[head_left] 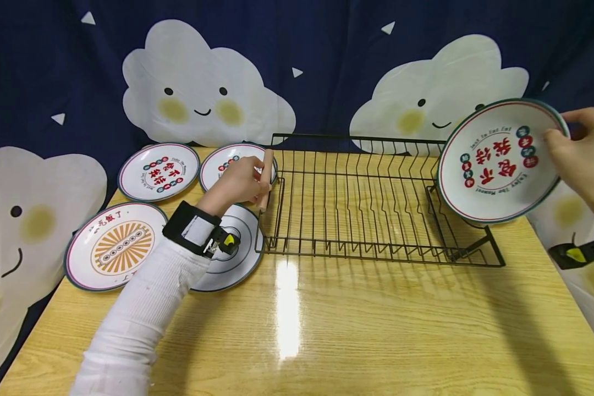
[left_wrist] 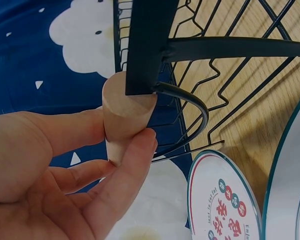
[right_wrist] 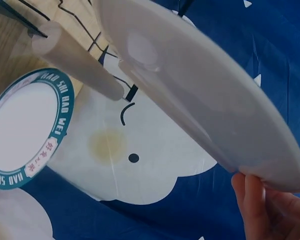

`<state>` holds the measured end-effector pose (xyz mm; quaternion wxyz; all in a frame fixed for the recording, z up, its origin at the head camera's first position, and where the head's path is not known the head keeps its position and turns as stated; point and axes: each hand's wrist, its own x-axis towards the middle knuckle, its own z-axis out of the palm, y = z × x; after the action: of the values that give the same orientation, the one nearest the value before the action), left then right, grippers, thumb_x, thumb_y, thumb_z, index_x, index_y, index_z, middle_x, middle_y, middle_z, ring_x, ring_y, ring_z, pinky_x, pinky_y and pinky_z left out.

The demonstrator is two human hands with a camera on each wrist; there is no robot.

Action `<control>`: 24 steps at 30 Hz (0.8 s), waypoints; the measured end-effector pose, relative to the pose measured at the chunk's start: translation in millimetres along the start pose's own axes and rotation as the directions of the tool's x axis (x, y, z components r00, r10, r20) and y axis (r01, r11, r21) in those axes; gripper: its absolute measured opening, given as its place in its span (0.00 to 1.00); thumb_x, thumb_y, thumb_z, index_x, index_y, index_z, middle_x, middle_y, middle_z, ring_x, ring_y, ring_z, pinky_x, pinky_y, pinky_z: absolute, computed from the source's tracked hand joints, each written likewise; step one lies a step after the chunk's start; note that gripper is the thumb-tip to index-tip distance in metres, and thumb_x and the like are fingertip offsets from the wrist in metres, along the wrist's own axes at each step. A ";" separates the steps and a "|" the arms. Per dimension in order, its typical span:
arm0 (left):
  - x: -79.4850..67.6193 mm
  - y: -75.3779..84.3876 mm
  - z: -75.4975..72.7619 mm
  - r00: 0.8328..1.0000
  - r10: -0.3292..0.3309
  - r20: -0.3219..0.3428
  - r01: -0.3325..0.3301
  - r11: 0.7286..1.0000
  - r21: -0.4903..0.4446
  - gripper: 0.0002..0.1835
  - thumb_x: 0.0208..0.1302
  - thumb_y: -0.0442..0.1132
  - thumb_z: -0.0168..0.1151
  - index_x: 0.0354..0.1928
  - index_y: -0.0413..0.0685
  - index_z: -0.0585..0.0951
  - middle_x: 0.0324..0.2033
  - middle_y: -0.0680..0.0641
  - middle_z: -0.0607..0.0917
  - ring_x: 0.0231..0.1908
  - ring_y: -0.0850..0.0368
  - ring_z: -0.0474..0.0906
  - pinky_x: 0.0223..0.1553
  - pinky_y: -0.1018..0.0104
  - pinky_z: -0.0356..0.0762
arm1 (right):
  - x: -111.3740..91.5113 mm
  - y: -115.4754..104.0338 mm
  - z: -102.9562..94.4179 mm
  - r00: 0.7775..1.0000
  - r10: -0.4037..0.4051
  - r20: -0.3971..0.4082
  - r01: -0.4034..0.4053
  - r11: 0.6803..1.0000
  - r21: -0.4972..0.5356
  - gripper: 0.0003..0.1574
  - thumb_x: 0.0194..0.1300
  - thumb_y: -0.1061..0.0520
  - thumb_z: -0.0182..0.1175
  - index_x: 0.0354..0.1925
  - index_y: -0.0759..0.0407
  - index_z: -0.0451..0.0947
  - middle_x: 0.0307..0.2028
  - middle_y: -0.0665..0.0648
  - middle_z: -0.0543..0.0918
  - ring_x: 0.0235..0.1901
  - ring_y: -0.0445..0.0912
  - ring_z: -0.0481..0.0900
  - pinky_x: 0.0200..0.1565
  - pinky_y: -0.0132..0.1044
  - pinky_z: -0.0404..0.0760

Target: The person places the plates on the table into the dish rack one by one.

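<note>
In the head view my left hand (head_left: 237, 184) grips the wooden handle (head_left: 267, 179) at the left end of a black wire dish rack (head_left: 495, 247). The left wrist view shows thumb and fingers around this round handle (left_wrist: 127, 112). With my right hand (head_left: 586, 157) I hold a white plate (head_left: 492, 162) by its right rim, tilted up over the rack's right end, its red and green lettering facing me. Its plain underside (right_wrist: 205, 95) fills much of the right wrist view, where the fingers (right_wrist: 252, 200) bear on the rim.
Several printed plates lie left of the rack, among them one with an orange sunburst (head_left: 124, 247) and one with grey rings (head_left: 247, 236). A green-rimmed round piece (right_wrist: 65, 107) shows beside the right-end handle (right_wrist: 80, 62). The wooden table (head_left: 376, 330) extends in front; a cloud-patterned cloth hangs behind.
</note>
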<state>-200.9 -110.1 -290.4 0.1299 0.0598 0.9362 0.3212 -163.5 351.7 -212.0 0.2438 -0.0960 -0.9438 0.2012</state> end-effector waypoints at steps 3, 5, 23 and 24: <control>0.3 -0.5 0.0 1.000 0.003 -0.001 -0.003 1.000 0.005 0.24 0.58 0.33 0.57 0.58 0.36 0.68 0.45 0.37 0.78 0.25 0.53 0.83 0.24 0.69 0.81 | 0.6 -3.1 1.0 0.998 -0.049 0.025 0.049 0.999 -0.006 0.23 0.66 0.61 0.45 0.53 0.77 0.68 0.37 0.76 0.72 0.15 0.27 0.51 0.14 0.15 0.53; 0.5 -0.8 0.2 1.000 0.003 -0.001 -0.003 1.000 0.006 0.24 0.58 0.33 0.57 0.58 0.36 0.68 0.45 0.37 0.78 0.25 0.53 0.83 0.24 0.70 0.80 | 1.8 -4.6 2.1 0.996 -0.079 0.028 0.079 0.997 -0.010 0.23 0.64 0.61 0.46 0.51 0.77 0.70 0.35 0.77 0.73 0.13 0.25 0.52 0.11 0.16 0.54; -1.5 1.5 -1.4 1.000 -0.010 0.008 0.010 1.000 -0.008 0.25 0.58 0.33 0.57 0.58 0.36 0.68 0.46 0.37 0.78 0.26 0.53 0.82 0.24 0.69 0.81 | 3.1 -15.5 16.3 0.973 -0.211 0.092 0.224 0.959 -0.175 0.20 0.60 0.60 0.50 0.41 0.79 0.74 0.30 0.79 0.77 0.21 0.68 0.74 0.10 0.39 0.63; -1.5 1.8 -1.2 1.000 -0.010 0.008 0.010 1.000 -0.009 0.25 0.58 0.33 0.57 0.58 0.36 0.68 0.46 0.37 0.78 0.26 0.52 0.82 0.24 0.69 0.81 | 3.2 -15.9 17.1 0.972 -0.215 0.096 0.230 0.957 -0.180 0.20 0.60 0.60 0.49 0.41 0.79 0.74 0.30 0.79 0.77 0.21 0.68 0.75 0.10 0.42 0.65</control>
<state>-199.8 -109.7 -288.0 0.1355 0.0557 0.9344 0.3246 -176.0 332.6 -217.6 0.2187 -0.0044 -0.9721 0.0852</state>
